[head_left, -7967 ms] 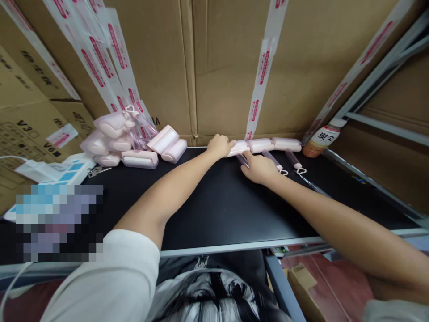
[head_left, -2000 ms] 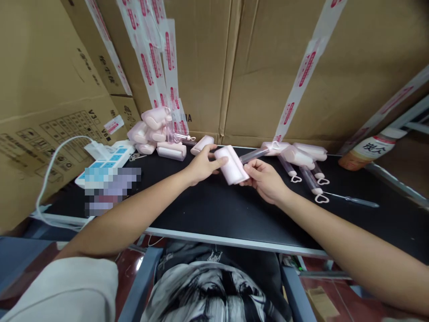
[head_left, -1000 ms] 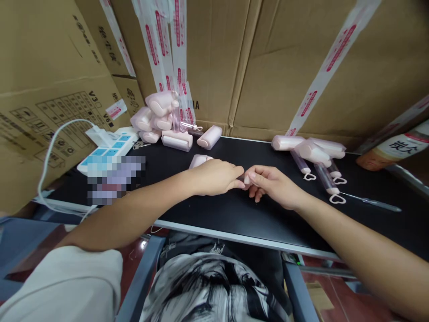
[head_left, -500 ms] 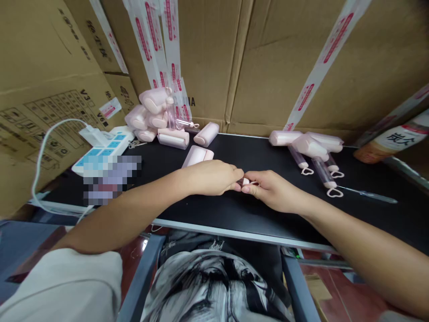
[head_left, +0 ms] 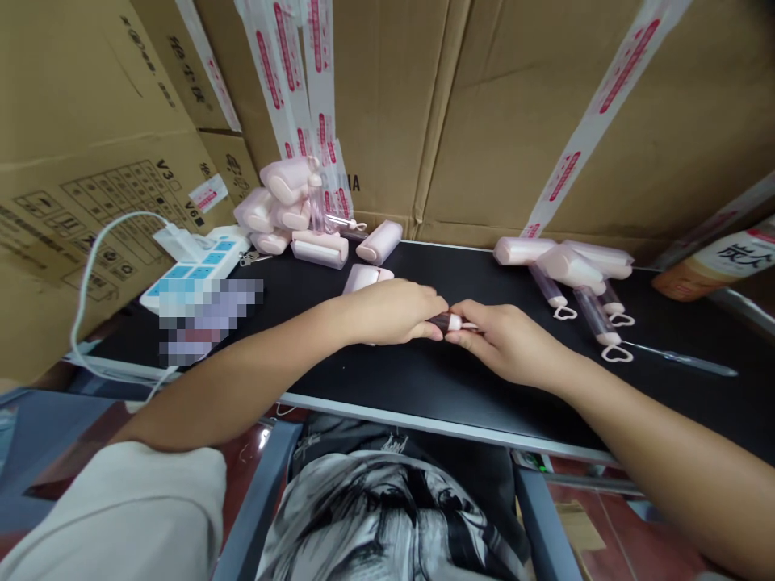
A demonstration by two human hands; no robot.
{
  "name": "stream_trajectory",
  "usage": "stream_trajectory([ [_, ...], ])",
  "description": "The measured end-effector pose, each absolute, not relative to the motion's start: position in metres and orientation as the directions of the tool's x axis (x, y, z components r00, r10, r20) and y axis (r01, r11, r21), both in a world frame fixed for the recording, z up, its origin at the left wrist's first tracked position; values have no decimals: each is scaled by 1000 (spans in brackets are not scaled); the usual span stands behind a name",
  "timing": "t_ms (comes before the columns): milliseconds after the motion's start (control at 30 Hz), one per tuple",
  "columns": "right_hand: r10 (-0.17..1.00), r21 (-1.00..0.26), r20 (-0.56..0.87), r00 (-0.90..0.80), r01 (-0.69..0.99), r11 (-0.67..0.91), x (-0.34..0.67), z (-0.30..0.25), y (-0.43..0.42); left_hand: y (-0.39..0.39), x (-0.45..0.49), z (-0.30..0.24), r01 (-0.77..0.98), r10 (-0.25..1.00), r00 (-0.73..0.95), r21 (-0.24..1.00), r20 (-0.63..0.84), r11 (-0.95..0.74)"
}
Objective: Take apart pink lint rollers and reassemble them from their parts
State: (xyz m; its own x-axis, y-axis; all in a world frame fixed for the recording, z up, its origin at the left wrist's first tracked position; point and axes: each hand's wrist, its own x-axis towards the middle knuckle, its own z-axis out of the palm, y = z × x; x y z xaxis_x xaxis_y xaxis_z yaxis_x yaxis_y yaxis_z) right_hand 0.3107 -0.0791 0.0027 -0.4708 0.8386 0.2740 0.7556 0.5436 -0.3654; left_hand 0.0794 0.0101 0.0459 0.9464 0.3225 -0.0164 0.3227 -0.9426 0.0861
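Note:
My left hand [head_left: 391,311] is closed around a pink lint roller [head_left: 365,277] lying on the black table [head_left: 424,379]; only the roller's pink head shows behind my knuckles. My right hand [head_left: 505,343] pinches the end of the roller's clear handle [head_left: 446,323], fingertips meeting my left fingertips. Both hands rest low on the table's middle.
A pile of pink lint rollers [head_left: 284,210] sits at the back left, with one loose pink roller head [head_left: 379,241] beside it. Three more rollers with heart-shaped handle ends [head_left: 569,270] lie at the back right. A power strip [head_left: 194,270] lies left, a bottle [head_left: 720,262] far right. Cardboard boxes [head_left: 460,121] wall the back.
Eight seconds ago both hands reached a roller at the back of the table. They brought it to the middle, and now grip its head and handle end.

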Motion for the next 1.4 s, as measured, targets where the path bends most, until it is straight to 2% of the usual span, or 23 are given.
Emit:
stream_trajectory([
  [100,878,-433,260,-402,764,478,319,6,-75,28,69,46,357,368,906,92,207,-930],
  [167,892,-454,262,-368,769,450,325,6,-70,45,58,46,513,550,768,199,327,-835],
  [200,897,-463,264,-356,769,441,329,6,-68,54,52,44,606,666,675,277,318,-746],
  [267,901,-477,268,-342,765,432,335,5,-64,68,43,41,707,827,538,448,162,-547],
  [333,904,-491,262,-336,760,425,339,4,-61,75,41,37,699,862,506,594,-19,-398],
  [433,917,-533,216,-335,747,398,342,2,-59,71,46,36,676,847,523,653,-97,-343],
  [533,925,-562,148,-349,740,369,341,-1,-60,59,54,39,694,831,550,598,-82,-401],
  [633,901,-513,74,-427,759,402,336,-1,-63,51,58,42,699,796,593,570,-124,-432],
  [733,857,-440,90,-507,752,491,330,2,-65,51,56,43,709,776,608,556,-169,-434],
  [867,842,-422,131,-524,739,526,331,7,-64,63,44,50,762,791,572,496,-217,-415],
  [933,846,-423,139,-514,742,520,335,7,-62,68,36,57,815,806,534,407,-253,-412],
  [1067,855,-426,152,-495,748,509,343,3,-56,71,21,72,903,847,422,63,-323,-425],
  [1133,857,-432,156,-491,747,506,344,2,-55,68,19,75,918,881,362,-46,-304,-393],
  [1300,857,-445,160,-490,739,505,342,1,-55,63,25,72,936,930,256,-172,-265,-306],
  [1367,858,-451,159,-488,738,503,341,1,-54,67,24,67,944,940,233,-172,-248,-280],
  [1400,859,-455,158,-486,737,500,341,1,-54,71,23,63,949,941,253,-130,-225,-286],
])
